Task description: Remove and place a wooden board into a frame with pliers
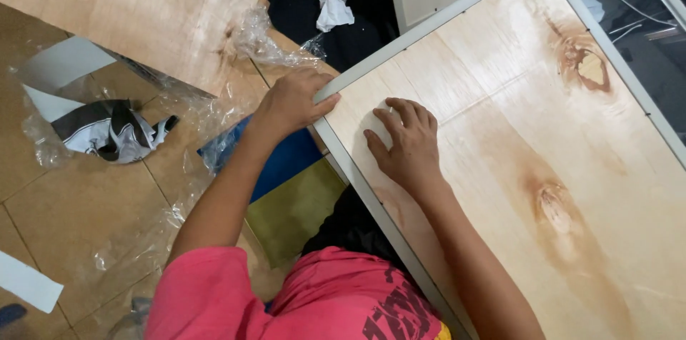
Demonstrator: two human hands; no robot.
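1. On the floor, a large plywood panel (543, 168) with a pale grey frame (355, 168) lies flat, filling the right half of the head view; two dark knots show in its grain.
2. The left hand (291, 102) grips the near corner of the frame, fingers curled over its edge and thumb lying along the grey strip, so it is closed on the frame.
3. The right hand (404, 145) rests palm down on the wood just inside that corner, fingers spread and slightly bent, pressing on a small pale patch (381, 125) under the fingertips; it holds nothing.
4. The two hands are near each other, with the frame edge between them.
5. Just beside the left forearm, a blue sheet (286, 161) and an olive-green sheet (296, 211) lie on the tiled floor (64, 204), partly under clear plastic wrap (268, 43).
6. Farther left lies a crumpled black-and-white wrapper (111, 131).
7. A second plywood board (143, 4) lies at upper left.
8. A crumpled white paper (334, 5) lies on dark ground at the top.
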